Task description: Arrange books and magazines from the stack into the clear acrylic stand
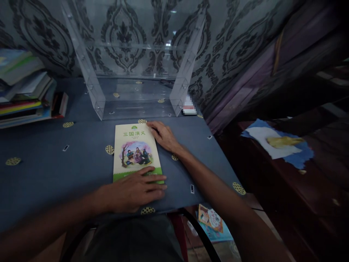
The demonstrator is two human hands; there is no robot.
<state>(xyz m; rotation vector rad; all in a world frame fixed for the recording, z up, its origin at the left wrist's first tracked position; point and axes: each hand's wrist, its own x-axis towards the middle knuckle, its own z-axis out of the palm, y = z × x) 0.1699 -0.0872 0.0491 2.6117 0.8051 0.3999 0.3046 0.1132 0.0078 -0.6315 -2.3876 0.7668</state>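
Observation:
A cream paperback book (135, 154) with a green lower band, Chinese title characters and a painted scene of figures under a blossoming tree lies closed on the table. My left hand (136, 189) rests across its bottom edge, fingers stretched out to the right over the green band. At the upper right corner of the cover, my right hand (162, 136) touches the edge with its fingertips. Its fingers are loosely bent, and part of them is hidden. Neither hand lifts the book.
Behind the book stands a clear acrylic shelf rack (99, 105). A stack of books (24, 91) leans at the left. The blue patterned tablecloth (68, 163) ends at the right. Papers (275, 142) lie on a dark red surface beyond, and colourful packets (212, 220) sit below the table.

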